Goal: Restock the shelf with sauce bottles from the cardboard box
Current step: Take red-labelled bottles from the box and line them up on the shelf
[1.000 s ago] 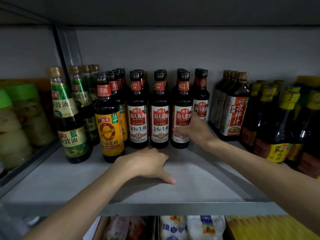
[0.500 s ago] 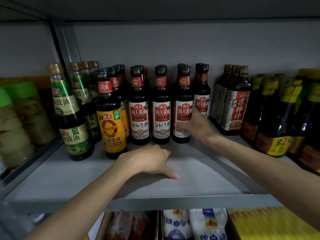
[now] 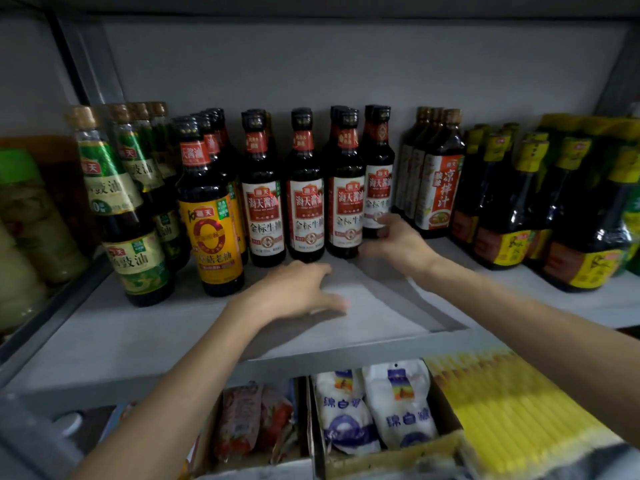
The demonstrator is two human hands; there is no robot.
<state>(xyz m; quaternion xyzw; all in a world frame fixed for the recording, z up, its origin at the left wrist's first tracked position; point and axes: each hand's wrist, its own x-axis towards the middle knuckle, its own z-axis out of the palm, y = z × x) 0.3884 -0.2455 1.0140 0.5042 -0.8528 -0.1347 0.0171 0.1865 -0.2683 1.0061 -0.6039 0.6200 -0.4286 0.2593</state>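
Note:
Four dark soy sauce bottles with red-and-white labels stand in a row on the grey shelf (image 3: 104,341). The rightmost of them (image 3: 379,161) sits a little further back than the third bottle (image 3: 346,199). My right hand (image 3: 398,242) wraps around the base of that rightmost bottle, thumb at the front and fingers on its label. My left hand (image 3: 294,292) lies palm down on the bare shelf in front of the row and holds nothing.
Left of the row stand a yellow-labelled bottle (image 3: 211,233) and green-labelled bottles (image 3: 135,258), then jars (image 3: 31,216). To the right are a red-labelled dressing bottle (image 3: 438,188) and yellow-capped bottles (image 3: 519,216). Below the shelf, cardboard boxes hold white bags (image 3: 398,410) and yellow packs (image 3: 512,407).
My right hand has slid from the third red-and-white bottle to the rightmost one behind it. My left hand has stayed on the shelf. The view has tilted down slightly.

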